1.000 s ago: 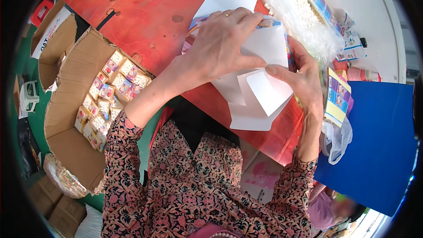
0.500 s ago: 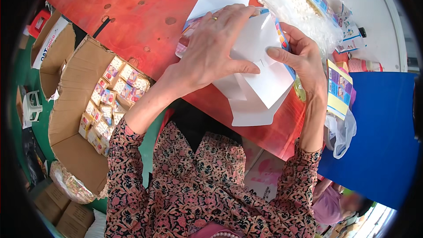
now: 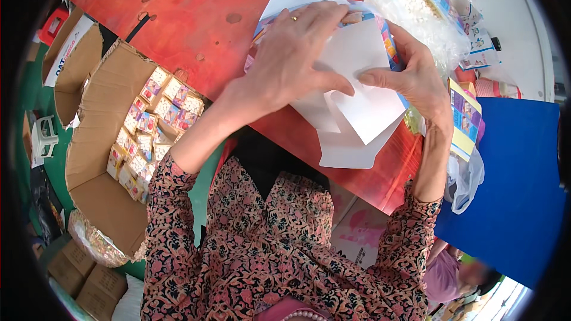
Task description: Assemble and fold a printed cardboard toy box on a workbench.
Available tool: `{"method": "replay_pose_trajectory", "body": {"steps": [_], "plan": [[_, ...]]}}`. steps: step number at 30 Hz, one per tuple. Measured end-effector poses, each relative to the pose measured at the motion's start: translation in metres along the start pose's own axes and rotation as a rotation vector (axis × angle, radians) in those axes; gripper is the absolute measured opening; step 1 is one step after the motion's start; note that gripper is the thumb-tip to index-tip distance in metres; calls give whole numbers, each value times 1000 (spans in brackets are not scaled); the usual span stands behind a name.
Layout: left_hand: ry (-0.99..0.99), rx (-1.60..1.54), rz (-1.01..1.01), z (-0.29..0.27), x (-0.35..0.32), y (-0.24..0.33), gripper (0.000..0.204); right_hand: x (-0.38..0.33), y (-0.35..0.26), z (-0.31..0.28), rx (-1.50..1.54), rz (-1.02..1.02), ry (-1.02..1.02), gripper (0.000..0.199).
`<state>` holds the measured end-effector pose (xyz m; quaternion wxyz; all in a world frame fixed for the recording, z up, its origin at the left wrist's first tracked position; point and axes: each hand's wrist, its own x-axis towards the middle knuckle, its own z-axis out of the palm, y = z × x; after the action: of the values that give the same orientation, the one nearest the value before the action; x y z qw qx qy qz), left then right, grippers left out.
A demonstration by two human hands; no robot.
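A thin cardboard box (image 3: 367,107), white inside and colourfully printed outside, stands partly folded on the red table with its flaps toward me. My left hand (image 3: 291,62) reaches over its left part, fingers curled over the far edge and thumb on the white inner face. On the right side my right hand (image 3: 419,77) grips the wall, its thumb on the white panel and its fingers behind the printed outside, mostly hidden. The two thumbs point at each other, a small gap apart. Loose white flaps hang toward the near table edge.
A large brown carton (image 3: 107,160) with many small printed packs (image 3: 143,137) stands at the left. Beyond the box lies a clear bag of small white pieces (image 3: 410,3). A blue panel (image 3: 505,184) and a printed yellow-edged card (image 3: 465,119) are at the right. A person (image 3: 446,276) is at lower right.
The white inner panel has turned from creased and standing open to flatter and smoother under my thumbs. Both hands stay on the box and appear slightly farther right.
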<state>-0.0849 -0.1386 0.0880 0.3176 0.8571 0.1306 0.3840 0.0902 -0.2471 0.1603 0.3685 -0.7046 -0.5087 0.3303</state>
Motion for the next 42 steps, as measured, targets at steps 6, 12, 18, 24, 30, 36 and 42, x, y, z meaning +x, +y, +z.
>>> {"method": "replay_pose_trajectory", "body": {"steps": [6,12,18,24,30,36,42], "plan": [[-67,28,-51,-19,-23,-15,100,-7,-13,2,-243,-13,89,85],[-80,-23,-107,-11,-29,-23,108,-17,-15,19,-419,-212,76,115],[-88,-10,-58,-9,-30,-25,108,-22,-21,25,-531,-197,63,126],[-91,23,-88,-3,-32,-21,109,-24,-20,31,-631,-178,128,124],[-70,43,-72,0,-35,-21,110,-27,-22,32,-814,-235,159,121],[-71,24,-47,5,-23,-10,111,-25,-19,22,-683,-174,111,119],[-31,34,-68,16,-12,10,115,-20,-8,17,-693,-329,209,115]]}}
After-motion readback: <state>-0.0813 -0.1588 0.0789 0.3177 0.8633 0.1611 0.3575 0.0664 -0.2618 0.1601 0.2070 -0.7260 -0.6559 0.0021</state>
